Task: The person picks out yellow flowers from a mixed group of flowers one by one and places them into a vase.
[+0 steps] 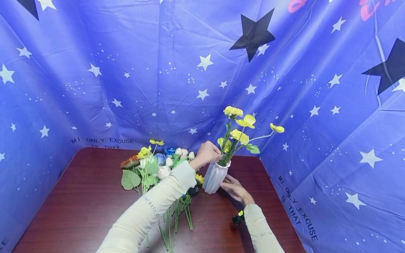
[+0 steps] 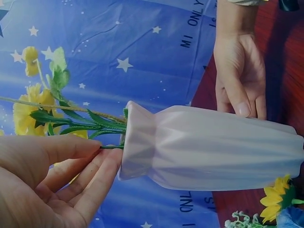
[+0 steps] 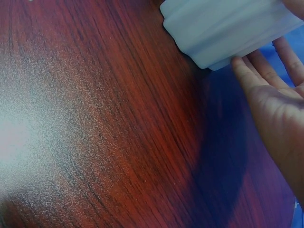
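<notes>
A white pleated vase stands on the table with several yellow flowers rising from its mouth. At the rim, my left hand pinches a thin green flower stem between thumb and fingers; the stem's lower end is hidden inside the vase. My right hand rests its fairly straight fingers against the vase's right side, low down. In the right wrist view these fingertips are right at the vase wall near its base.
Left of the vase lies a pile of artificial flowers, with white tulips, a blue rose, an orange bloom and green stems toward the front. A small dark object sits by the right sleeve. A starry blue cloth encloses the table.
</notes>
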`<act>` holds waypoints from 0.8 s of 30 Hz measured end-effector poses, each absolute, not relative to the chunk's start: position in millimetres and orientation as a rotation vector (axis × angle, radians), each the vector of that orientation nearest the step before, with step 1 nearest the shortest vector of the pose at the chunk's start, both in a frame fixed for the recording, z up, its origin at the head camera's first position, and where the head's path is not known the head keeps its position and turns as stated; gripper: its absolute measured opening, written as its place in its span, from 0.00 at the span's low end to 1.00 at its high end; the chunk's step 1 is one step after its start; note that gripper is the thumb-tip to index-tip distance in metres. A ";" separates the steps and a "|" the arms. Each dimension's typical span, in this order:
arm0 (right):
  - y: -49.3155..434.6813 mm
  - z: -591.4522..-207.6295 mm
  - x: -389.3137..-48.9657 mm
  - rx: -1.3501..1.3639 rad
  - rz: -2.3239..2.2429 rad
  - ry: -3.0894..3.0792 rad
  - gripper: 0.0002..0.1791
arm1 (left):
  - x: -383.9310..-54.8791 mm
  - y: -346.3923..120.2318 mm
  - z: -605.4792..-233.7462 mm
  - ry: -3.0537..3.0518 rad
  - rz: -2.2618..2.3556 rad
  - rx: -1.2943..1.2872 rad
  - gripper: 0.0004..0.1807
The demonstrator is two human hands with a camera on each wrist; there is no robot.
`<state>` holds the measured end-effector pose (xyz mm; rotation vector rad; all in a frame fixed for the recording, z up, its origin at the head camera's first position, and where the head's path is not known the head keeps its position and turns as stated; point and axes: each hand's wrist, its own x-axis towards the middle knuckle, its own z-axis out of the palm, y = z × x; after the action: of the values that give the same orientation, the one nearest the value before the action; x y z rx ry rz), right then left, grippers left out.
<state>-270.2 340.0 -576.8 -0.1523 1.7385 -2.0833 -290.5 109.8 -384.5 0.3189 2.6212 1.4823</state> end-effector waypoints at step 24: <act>338.6 -576.6 -270.4 -0.143 -2.090 1.749 0.43 | -290.1 112.7 -384.9 2.676 1.516 0.387 0.01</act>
<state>-270.4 338.6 -576.6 -0.1428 1.7489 -2.0900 -290.1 112.7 -384.9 0.3870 2.6763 1.5159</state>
